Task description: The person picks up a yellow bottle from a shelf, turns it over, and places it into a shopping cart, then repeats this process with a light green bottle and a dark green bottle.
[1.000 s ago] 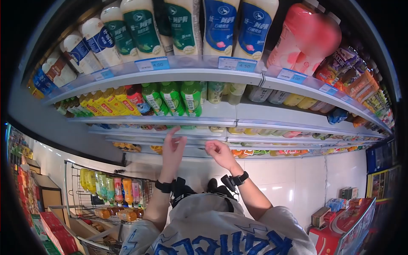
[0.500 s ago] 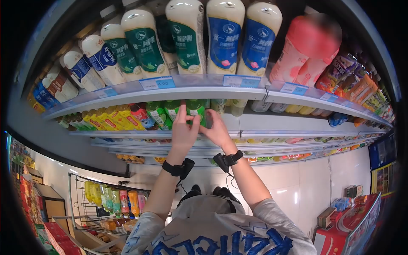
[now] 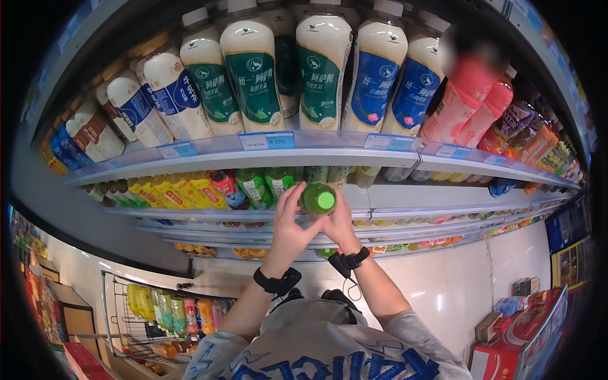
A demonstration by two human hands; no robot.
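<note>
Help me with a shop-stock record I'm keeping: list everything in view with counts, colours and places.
Held bottle: one, green, between both hands
Green-labelled bottles: at least three, white, upper shelf
Blue-labelled bottles: at least four, white, upper shelf, both sides of those
Pink bottles: at least two, upper shelf, right
Price tags: several, blue and white, upper shelf edge
Shelved green bottles: at least two, below, left of the hands
Yellow packages: several, same level, further left
Cart: one, metal, lower left
Cart bottles: several, mixed colours, inside
Floor: one, whitish, lower right
Shirt: one, grey with blue lettering, bottom
Wristbands: two, black, one per wrist
Left hand: one, bottle's left
Right hand: one, bottle's right
</note>
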